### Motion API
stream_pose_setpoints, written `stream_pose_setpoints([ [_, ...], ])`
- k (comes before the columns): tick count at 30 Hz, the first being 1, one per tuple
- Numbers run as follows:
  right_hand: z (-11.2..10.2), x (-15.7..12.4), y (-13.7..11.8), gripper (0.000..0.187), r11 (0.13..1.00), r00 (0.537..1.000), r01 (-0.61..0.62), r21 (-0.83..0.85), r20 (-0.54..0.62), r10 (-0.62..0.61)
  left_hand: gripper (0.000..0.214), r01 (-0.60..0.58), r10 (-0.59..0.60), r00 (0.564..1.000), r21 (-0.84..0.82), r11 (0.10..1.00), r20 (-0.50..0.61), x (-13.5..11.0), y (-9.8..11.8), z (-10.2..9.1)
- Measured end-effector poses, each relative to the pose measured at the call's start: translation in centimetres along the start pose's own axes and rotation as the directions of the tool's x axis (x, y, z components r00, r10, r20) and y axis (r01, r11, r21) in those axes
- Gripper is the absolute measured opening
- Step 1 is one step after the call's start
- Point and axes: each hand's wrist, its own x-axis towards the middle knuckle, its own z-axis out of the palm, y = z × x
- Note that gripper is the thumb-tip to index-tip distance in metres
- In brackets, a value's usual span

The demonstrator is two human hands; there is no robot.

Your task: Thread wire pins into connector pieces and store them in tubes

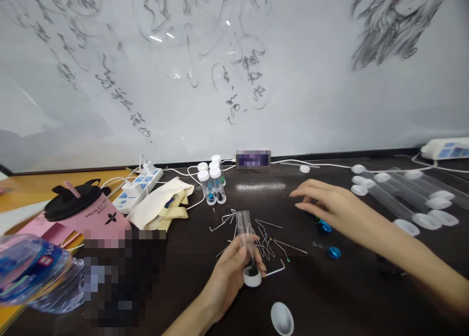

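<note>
Left hand wraps a clear tube — right hand hangs empty, loosely open — pink cup reads "MOLLY".

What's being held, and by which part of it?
The left hand holds a clear tube around its near half, next to the white cap at that end. The right hand appears to hold nothing.

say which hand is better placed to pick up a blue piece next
Probably the right hand: it looks empty and is nearer the blue pieces, while the left hand holds the clear tube.
</note>
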Motion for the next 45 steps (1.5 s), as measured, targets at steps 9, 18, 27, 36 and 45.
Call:
stream_pose_setpoints([
  [9,0.8,-0.8,3.3,0.037,0.985,0.972,-0.059,-0.164,0.217,0.094,0.038,-0.088,0.114,0.99,0.261,0.961,-0.087,0.0,0.0,-0.4],
  [18,1.6,-1.5,2.4,0.044,0.987,0.96,-0.041,-0.153,0.268,0.082,0.043,-0.157,0.223,0.967,0.395,0.905,-0.126,0.2,-0.3,-0.6],
  [27,4.2,-1.3,-2.3,0.018,0.969,0.91,0.1,-0.225,0.415,0.002,0.034,-0.166,0.255,0.963,0.563,0.81,-0.084,0.2,-0.7,-1.0],
  [36,7.5,-2.1,-2.0,0.023,0.928,0.913,0.137,-0.346,0.408,0.017,0.043,-0.15,0.348,0.933,0.778,0.61,-0.094,-0.3,0.1,-0.2],
  [45,7.8,-1.7,-1.8,0.025,0.915,0.925,0.14,-0.378,0.379,0.014,0.022,-0.203,0.354,0.935,0.759,0.618,-0.039,-0.7,0.1,-0.2],
])
